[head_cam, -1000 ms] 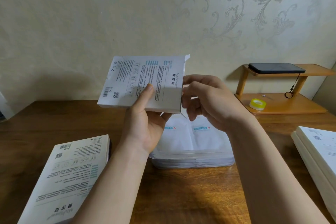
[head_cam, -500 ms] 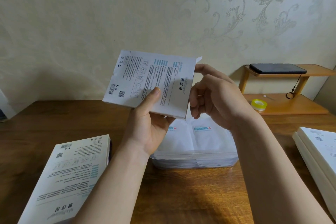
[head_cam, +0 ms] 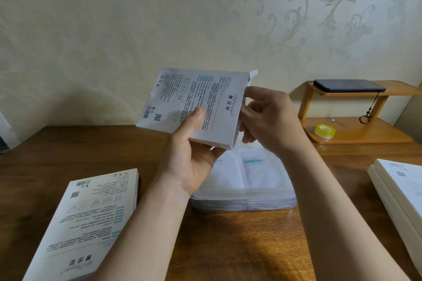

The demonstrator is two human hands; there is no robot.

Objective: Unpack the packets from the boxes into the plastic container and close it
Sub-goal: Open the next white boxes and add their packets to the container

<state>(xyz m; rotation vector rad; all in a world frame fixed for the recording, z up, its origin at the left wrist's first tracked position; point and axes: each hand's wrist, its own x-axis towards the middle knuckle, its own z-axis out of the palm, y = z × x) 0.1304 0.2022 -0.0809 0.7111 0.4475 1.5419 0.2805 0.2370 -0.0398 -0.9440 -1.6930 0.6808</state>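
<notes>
Box (head_cam: 194, 98) gripped from below by left hand (head_cam: 189, 162); right hand (head_cam: 269, 118) curled at its open end, grasp indeterminate; plastic container (head_cam: 244, 205) beneath

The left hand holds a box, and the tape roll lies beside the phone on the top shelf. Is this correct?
Not quite: in the head view the tape roll lies on the lower shelf; only the phone is on the top one. The left hand does hold the box.
</notes>
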